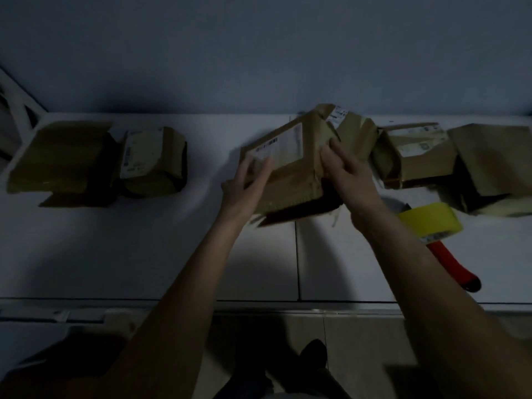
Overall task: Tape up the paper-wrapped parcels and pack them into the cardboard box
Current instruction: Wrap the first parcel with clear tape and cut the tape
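Two bare hands held a paper-wrapped parcel (283, 168) tilted above the middle of the white table (144, 254), its printed label facing up. The left hand (244, 182) lay against the near-left corner with fingers spread fairly straight, though blur made it hard to tell whether they curled at the edge; the right hand (345, 168) pressed extended fingers onto the folded right end. Neither hand appeared clamped around the bundle.

The step in hand looked like squaring the parcel for sealing. Doing it well would likely mean setting it flat, keeping the loose end flap pinned with one hand, and freeing the other for the tape dispenser (431, 226), which lay just beside the right forearm with its yellow roll up and red handle pointing toward the table's near edge.

More brown parcels (414, 154) crowded the right side, the nearest almost touching the one held, which could hamper turning it. Another wrapped parcel (154, 159) sat to the left, against the cardboard box (63, 159), which lay at the far left, well apart from the hands. Dim light hid whether the box was open on top. A crumpled brown bundle (495, 168) lay at the far right.
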